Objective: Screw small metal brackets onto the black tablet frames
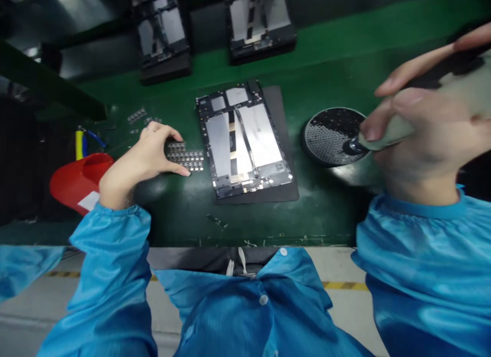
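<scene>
My left hand [155, 150] rests at the left of the bench, thumb and forefinger curved around the edges of strips of small metal parts [187, 156]. Right beside those strips lies an opened tablet [245, 137], its back off, showing grey battery panels and a dark ribbon cable. My right hand [425, 127] is wrapped round a pale electric screwdriver [395, 132], blurred by motion. The screwdriver's dark tip reaches into a round black dish [307, 142] with a perforated plate and small dark screws.
A dark pad [286, 185] lies under the tablet. Two more opened tablets [261, 19] stand on black blocks at the back. At left are a red scoop-shaped container [76, 178], yellow-and-blue-handled tool [79, 143] and loose metal strips [137, 115]. Small scraps [217, 220] lie near the front edge.
</scene>
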`<state>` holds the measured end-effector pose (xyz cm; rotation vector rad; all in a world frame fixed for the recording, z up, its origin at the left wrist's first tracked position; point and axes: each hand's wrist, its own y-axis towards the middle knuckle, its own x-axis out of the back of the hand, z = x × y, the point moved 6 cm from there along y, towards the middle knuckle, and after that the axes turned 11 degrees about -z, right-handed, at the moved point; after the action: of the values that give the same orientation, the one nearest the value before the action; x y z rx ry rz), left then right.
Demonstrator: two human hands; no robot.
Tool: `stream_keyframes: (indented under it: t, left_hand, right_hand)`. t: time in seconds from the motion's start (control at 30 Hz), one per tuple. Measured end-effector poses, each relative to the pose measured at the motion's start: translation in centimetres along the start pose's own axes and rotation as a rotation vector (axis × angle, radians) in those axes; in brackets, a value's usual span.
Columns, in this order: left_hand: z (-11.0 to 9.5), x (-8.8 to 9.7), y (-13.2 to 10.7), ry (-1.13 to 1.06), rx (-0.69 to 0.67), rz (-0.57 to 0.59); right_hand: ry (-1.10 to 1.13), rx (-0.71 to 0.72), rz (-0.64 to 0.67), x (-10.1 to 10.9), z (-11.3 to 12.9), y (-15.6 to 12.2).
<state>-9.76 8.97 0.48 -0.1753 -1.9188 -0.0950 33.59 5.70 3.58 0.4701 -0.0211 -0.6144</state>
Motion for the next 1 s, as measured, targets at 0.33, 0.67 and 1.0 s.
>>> stream_keyframes:
  t: [0.33, 0.67, 1.0]
  left_hand:
    - [-0.5, 1.4, -0.7, -0.184, 0.062, -0.054]
    - [-3.2, 1.7, -3.6, -0.279, 0.096, -0.463]
    - [-6.4, -3.5, -6.0, -0.744, 0.356, -0.407]
  right_hand:
    - [0.172, 0.211, 0.041, 0.1, -0.4, -0.9]
    - [0.211, 0.23, 0.077, 0.0, -0.7, -0.9]
    - [0.24, 0.227, 0.146, -0.1, -0.5, -1.3]
